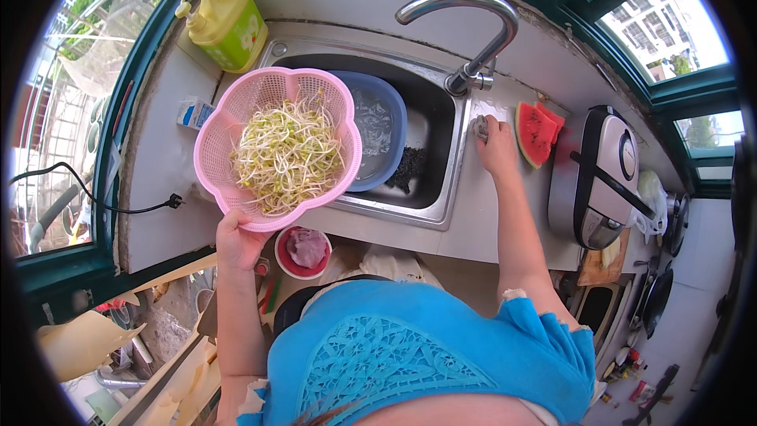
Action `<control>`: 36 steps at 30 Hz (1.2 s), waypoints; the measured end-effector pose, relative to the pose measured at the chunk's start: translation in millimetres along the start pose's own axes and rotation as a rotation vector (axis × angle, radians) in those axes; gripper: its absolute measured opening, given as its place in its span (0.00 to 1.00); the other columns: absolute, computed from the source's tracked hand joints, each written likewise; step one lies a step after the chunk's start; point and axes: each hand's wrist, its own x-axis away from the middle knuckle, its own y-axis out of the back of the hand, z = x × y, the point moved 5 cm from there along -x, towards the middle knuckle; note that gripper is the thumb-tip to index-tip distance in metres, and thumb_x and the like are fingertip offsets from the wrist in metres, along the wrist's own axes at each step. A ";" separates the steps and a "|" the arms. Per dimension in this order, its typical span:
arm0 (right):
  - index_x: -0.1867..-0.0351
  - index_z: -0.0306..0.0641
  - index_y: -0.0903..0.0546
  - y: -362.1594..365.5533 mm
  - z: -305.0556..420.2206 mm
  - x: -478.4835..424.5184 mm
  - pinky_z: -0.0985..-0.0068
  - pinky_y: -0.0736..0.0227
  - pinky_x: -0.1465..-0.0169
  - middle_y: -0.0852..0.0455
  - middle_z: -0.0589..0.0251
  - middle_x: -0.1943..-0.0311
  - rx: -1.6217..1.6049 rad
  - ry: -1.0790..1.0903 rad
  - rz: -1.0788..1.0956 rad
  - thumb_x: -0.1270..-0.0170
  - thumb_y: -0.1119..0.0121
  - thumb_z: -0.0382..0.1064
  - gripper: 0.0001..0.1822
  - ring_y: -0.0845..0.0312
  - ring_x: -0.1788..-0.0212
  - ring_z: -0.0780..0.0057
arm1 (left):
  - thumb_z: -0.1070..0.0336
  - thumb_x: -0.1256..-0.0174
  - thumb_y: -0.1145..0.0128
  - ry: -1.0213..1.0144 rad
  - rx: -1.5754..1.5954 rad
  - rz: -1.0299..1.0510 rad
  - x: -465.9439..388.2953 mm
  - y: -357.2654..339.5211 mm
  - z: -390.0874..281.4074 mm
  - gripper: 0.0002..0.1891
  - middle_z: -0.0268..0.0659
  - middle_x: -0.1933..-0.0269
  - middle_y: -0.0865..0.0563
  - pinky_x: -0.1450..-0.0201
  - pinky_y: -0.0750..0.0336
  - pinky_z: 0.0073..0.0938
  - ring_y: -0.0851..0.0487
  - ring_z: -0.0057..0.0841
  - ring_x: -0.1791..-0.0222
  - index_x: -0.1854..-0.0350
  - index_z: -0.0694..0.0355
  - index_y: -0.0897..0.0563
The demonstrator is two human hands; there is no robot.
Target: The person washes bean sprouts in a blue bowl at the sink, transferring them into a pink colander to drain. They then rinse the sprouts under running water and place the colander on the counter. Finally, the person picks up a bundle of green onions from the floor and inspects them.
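My left hand (242, 242) grips the near rim of a pink plastic colander (216, 148). Bean sprouts (290, 157) with yellow-green heads fill its middle. The colander covers the left part of a stainless steel sink (434, 136). Partly hidden behind it, a blue plastic basin (395, 100) with clear water sits in the sink. On the counter right of the sink, my right hand (497, 145) has its fingers closed on a crumpled grey cloth (480, 128), which touches the counter. Dark bits (408, 168) lie on the sink floor beside the basin.
A chrome faucet (461, 0) arches over the sink's back edge. Watermelon slices (535, 130) and a rice cooker (597, 177) stand to the right. At the back left is a yellow-green detergent jug (227, 23). A black plug (173, 201) hangs left; a red-and-white bowl (284, 248) sits below the counter edge.
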 end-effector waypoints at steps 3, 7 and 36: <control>0.49 0.39 0.27 -8.7 -18.0 3.2 0.70 0.27 0.62 0.21 0.59 0.66 -0.460 -0.009 0.003 0.46 0.37 0.36 0.21 0.22 0.64 0.65 | 0.75 0.51 0.60 -0.019 -0.026 -0.040 0.3 -2.7 -6.4 0.35 0.54 0.37 0.34 0.38 0.32 0.55 0.32 0.50 0.37 0.34 0.68 0.45; 0.57 0.42 0.27 3.5 -8.8 9.8 0.83 0.38 0.72 0.25 0.71 0.70 -1.270 -0.264 0.291 0.40 0.38 0.40 0.14 0.32 0.72 0.83 | 0.75 0.53 0.59 -0.034 -0.066 -0.010 -0.2 -16.6 -10.2 0.37 0.55 0.36 0.35 0.38 0.32 0.55 0.33 0.52 0.37 0.33 0.68 0.46; 0.57 0.37 0.32 3.5 198.7 99.1 0.79 0.25 0.58 0.22 0.63 0.60 -1.628 -0.210 0.768 0.35 0.46 0.30 0.09 0.24 0.60 0.80 | 0.74 0.45 0.55 -0.215 -0.063 0.277 11.5 -75.6 -104.0 0.26 0.57 0.42 0.30 0.42 0.27 0.55 0.25 0.52 0.44 0.42 0.76 0.38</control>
